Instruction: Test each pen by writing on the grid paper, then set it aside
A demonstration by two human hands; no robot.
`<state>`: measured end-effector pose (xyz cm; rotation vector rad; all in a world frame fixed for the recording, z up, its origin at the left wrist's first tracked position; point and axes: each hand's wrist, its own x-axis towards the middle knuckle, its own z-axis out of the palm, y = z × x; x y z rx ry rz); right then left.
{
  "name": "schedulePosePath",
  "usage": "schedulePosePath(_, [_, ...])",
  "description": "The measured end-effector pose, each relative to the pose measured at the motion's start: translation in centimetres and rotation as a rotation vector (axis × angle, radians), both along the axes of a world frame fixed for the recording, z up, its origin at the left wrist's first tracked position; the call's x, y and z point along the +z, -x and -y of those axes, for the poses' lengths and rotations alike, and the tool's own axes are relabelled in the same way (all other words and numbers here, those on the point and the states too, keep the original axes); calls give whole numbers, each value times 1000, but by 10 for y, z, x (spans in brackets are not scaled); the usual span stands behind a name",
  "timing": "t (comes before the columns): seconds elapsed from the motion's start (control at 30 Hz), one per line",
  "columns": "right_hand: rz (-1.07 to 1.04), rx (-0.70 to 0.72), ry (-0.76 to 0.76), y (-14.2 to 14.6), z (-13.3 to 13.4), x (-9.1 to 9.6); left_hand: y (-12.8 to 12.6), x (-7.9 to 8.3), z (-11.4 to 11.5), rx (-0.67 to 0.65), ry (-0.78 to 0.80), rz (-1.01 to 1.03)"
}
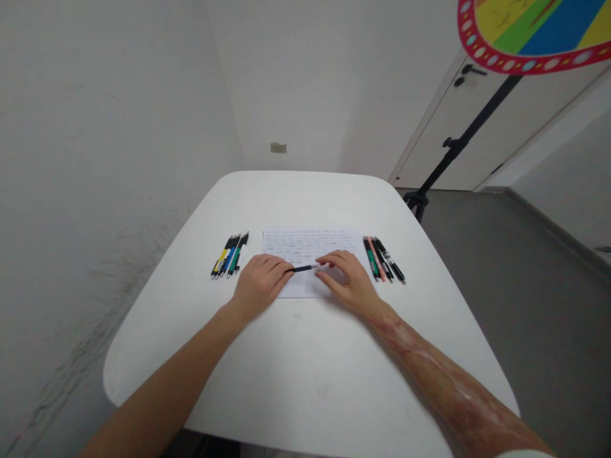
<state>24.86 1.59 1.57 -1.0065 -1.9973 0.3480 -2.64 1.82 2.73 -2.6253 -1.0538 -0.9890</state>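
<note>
Between my two hands a dark pen (302,268) is held level above a sheet of paper (298,291) covered in lines of writing. My left hand (261,280) pinches the pen's left end. At its right tip, my right hand (348,280) has thumb and fingers apart, close to the tip; whether they touch it I cannot tell. Left of the paper lies a row of several pens (230,256) with yellow, blue and green barrels. On the right, beside my right hand, lies another group of several pens (383,259), among them a green and a pink one.
The white table (305,362) has rounded corners and stands against a pale wall (305,83). Beyond its right side are a black tripod stand (449,152) bearing a colourful wheel (539,38), and a white door (487,127).
</note>
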Motion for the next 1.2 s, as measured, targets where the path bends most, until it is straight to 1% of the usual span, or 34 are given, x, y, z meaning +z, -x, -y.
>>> schedulePosePath(0.1, [113,-60,-9,1,-1,-4,1,0,0,33,6,10])
schedulePosePath(0.17, [198,-61,-10,2,-3,-7,1,0,-1,45,13,10])
schedulePosePath(0.23, [232,-40,-10,2,-4,-9,1,0,-1,54,22,9])
schedulePosePath(0.3, [207,-7,-2,2,-5,-10,1,0,-1,55,35,8])
schedulePosePath(0.37, [140,16,17,0,-5,-9,1,0,-1,51,40,7])
schedulePosePath(0.53, [-76,-11,35,-3,-2,-6,2,0,-1,43,32,-2])
schedulePosePath(0.63, [-152,-11,41,-3,-2,-7,2,-1,-1,29,47,-15])
schedulePosePath(0.77, [-167,0,60,-2,-1,-6,1,-3,-1,1,61,-28])
schedulePosePath(1.07, [-139,26,39,-2,1,-3,1,0,-1,-5,62,-27])
schedulePosePath(1.2, [-140,61,43,-1,2,-1,1,-2,-1,-32,51,-30])
